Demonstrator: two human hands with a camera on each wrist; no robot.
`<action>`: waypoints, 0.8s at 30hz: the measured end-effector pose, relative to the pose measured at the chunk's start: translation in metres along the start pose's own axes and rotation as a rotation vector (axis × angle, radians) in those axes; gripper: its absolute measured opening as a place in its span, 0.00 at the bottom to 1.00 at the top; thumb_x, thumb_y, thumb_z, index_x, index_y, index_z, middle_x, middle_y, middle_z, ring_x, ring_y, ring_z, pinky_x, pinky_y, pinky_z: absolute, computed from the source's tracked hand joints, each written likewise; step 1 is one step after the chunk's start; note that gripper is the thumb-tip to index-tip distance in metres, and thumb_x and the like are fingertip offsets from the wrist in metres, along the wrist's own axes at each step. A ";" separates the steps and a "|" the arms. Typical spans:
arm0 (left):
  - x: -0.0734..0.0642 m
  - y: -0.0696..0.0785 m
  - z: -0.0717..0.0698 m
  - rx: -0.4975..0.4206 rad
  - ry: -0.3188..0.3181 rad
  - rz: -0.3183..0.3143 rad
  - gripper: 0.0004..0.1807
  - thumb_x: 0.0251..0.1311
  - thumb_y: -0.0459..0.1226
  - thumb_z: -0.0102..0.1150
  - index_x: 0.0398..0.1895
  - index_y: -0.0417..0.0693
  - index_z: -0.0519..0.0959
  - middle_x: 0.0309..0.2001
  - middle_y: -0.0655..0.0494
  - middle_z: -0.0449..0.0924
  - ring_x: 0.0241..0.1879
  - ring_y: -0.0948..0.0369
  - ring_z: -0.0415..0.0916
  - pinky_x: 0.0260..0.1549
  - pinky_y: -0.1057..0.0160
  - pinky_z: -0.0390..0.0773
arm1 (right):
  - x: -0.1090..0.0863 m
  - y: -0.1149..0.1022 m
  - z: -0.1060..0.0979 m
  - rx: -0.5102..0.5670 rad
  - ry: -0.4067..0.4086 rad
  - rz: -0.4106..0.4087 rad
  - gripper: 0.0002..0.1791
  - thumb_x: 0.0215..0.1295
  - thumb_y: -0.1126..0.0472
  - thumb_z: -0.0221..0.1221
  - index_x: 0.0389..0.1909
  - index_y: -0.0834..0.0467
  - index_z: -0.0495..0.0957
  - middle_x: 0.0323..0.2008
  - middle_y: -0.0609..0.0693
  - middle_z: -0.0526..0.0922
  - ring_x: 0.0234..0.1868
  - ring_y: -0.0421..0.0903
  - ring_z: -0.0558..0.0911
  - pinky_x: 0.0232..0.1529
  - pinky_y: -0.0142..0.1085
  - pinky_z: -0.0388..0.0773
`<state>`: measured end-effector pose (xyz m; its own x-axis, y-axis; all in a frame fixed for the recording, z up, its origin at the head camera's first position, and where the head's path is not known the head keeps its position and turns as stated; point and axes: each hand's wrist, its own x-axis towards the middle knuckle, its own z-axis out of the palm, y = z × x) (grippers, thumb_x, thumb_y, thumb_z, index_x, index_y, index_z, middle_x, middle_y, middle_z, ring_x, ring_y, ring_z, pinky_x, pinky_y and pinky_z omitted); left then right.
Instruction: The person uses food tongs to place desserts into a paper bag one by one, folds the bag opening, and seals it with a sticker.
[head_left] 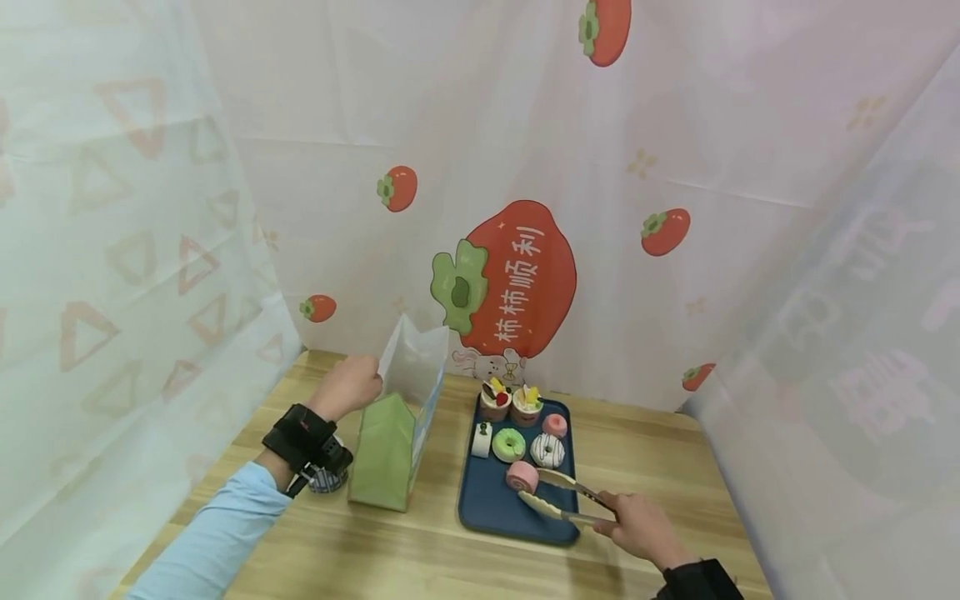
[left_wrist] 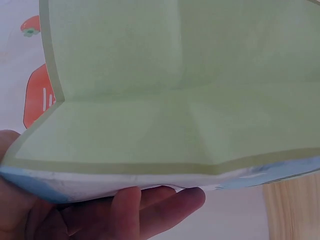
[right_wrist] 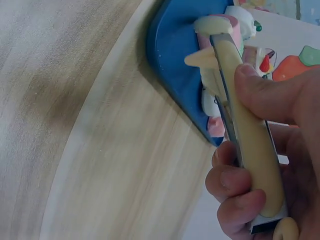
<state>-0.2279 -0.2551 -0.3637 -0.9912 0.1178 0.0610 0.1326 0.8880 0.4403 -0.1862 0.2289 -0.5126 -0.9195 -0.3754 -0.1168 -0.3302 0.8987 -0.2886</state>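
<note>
My left hand [head_left: 352, 387] grips the upper edge of a green paper bag [head_left: 381, 454], which stands upright with its mouth open and pale inside. In the left wrist view, curled fingers [left_wrist: 127, 212] show below the bag's rim. My right hand [head_left: 641, 527] holds a pair of tongs [right_wrist: 252, 135] with pale tips. The tong arms are spread, their tips beside a pink roll cake [head_left: 522, 477] on a dark blue tray [head_left: 495, 508]; whether both tips touch it I cannot tell.
On the tray stand two cupcakes [head_left: 527, 406], a green doughnut [head_left: 508, 445], a white striped doughnut [head_left: 547, 451], a white cake slice [head_left: 482, 440] and another pink sweet [head_left: 555, 425]. A patterned round thing [head_left: 327, 481] is partly hidden behind my left wrist. Printed curtains [head_left: 480, 125] enclose the wooden table [head_left: 637, 450].
</note>
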 end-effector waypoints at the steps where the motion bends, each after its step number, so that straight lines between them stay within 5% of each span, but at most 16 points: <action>1: 0.000 0.000 0.000 -0.002 0.001 -0.002 0.11 0.59 0.29 0.44 0.19 0.44 0.68 0.20 0.55 0.64 0.20 0.57 0.63 0.19 0.62 0.61 | 0.000 0.000 0.000 0.009 -0.002 0.005 0.19 0.56 0.53 0.70 0.46 0.56 0.81 0.18 0.43 0.72 0.18 0.39 0.64 0.22 0.33 0.58; 11: 0.000 0.001 0.001 0.005 0.016 0.003 0.11 0.60 0.28 0.45 0.19 0.44 0.67 0.20 0.55 0.62 0.20 0.58 0.61 0.19 0.63 0.60 | 0.000 -0.007 0.003 0.004 -0.023 0.029 0.15 0.59 0.53 0.68 0.45 0.53 0.83 0.17 0.41 0.71 0.18 0.39 0.64 0.20 0.32 0.57; 15: 0.000 0.005 0.002 0.012 0.015 0.008 0.13 0.60 0.28 0.45 0.18 0.45 0.65 0.20 0.56 0.59 0.20 0.59 0.59 0.20 0.62 0.59 | -0.003 -0.004 -0.005 0.098 -0.016 0.020 0.15 0.61 0.55 0.67 0.46 0.56 0.83 0.17 0.42 0.67 0.17 0.37 0.60 0.20 0.30 0.54; 20: 0.000 0.007 0.003 0.004 0.011 0.014 0.12 0.60 0.28 0.45 0.18 0.45 0.66 0.20 0.55 0.60 0.19 0.58 0.59 0.19 0.62 0.59 | -0.008 -0.010 -0.042 0.239 -0.013 0.005 0.25 0.64 0.55 0.64 0.58 0.64 0.79 0.19 0.42 0.66 0.18 0.36 0.60 0.21 0.29 0.55; 24: 0.002 0.008 0.003 0.019 0.013 0.015 0.10 0.60 0.28 0.47 0.20 0.43 0.69 0.20 0.54 0.63 0.20 0.58 0.62 0.19 0.62 0.61 | -0.003 -0.027 -0.086 0.226 0.060 -0.070 0.27 0.65 0.57 0.63 0.62 0.67 0.75 0.20 0.42 0.69 0.18 0.34 0.62 0.21 0.29 0.59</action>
<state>-0.2291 -0.2462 -0.3630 -0.9889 0.1255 0.0789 0.1472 0.8943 0.4226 -0.1933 0.2253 -0.4226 -0.9093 -0.4147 -0.0344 -0.3436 0.7949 -0.5001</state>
